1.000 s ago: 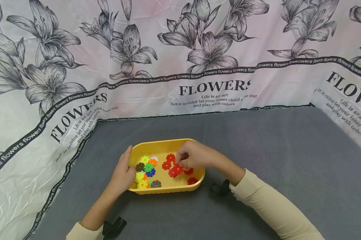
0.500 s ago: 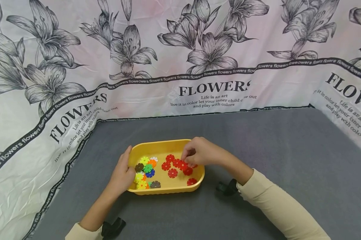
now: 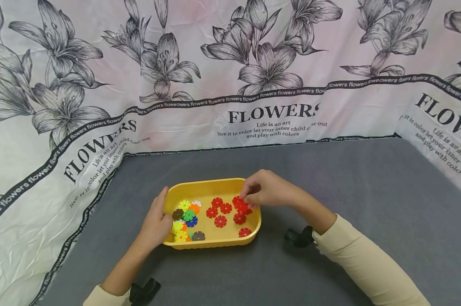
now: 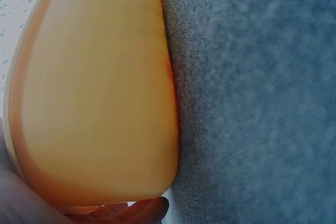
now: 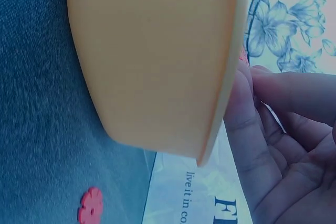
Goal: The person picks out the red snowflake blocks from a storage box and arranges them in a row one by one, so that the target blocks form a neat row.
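A yellow tray (image 3: 219,243) holds several notched plastic discs. My left hand (image 3: 155,221) grips the tray's left end, with the thumb over the rim; in the left wrist view its fingertips (image 4: 152,211) curl along the tray's outer wall (image 4: 100,98). Above the tray's far right corner, my right hand (image 3: 268,189) pinches a red disc (image 5: 242,55), mostly hidden by thumb and finger. Just below those fingertips lie more red discs (image 3: 239,218), partly overlapping. Mixed discs in yellow, green (image 3: 189,215), blue, orange, brown and white cluster at the tray's left.
Grey cloth (image 3: 349,204) covers the table. In the right wrist view, a single red disc (image 5: 91,206) lies on the cloth outside the tray. A flower-printed sheet (image 3: 268,114) hangs behind and along the sides. Black wrist cameras (image 3: 299,237) sit under both forearms.
My right hand has moved right and slightly away, from over the middle red discs to the tray's far right corner. The left hand and tray have stayed practically still.
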Demonstrator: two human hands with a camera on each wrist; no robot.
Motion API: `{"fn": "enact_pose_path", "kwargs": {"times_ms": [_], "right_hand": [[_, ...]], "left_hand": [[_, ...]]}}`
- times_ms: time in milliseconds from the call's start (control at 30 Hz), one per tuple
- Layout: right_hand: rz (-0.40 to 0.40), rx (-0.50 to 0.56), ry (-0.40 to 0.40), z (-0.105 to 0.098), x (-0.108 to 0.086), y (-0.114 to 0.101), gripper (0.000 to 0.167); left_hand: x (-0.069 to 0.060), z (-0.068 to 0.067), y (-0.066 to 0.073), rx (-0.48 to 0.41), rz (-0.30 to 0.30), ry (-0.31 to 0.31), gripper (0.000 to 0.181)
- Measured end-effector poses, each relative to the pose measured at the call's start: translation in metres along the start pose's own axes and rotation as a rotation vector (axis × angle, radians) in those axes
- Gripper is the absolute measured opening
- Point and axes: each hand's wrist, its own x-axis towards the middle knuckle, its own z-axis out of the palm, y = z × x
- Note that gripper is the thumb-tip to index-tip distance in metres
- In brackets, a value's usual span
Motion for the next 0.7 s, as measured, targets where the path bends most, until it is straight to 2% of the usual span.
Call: {"fn": "enact_pose_path", "kwargs": {"times_ms": [133, 300, 700], "right_hand": [[-0.001, 0.009, 0.010, -0.006, -0.004, 0.001, 0.005], [0.053, 0.022, 0.030, -0.016, -0.012, 0.003, 0.006], [0.110, 0.002, 0.101, -0.042, -0.031, 0.024, 0.008]], "left_hand": [[0.000, 0.000, 0.001, -0.003, -0.001, -0.001, 0.075], [0.001, 0.000, 0.001, -0.007, -0.004, -0.001, 0.075], [0.002, 0.000, 0.001, -0.003, -0.014, -0.001, 0.075]]}}
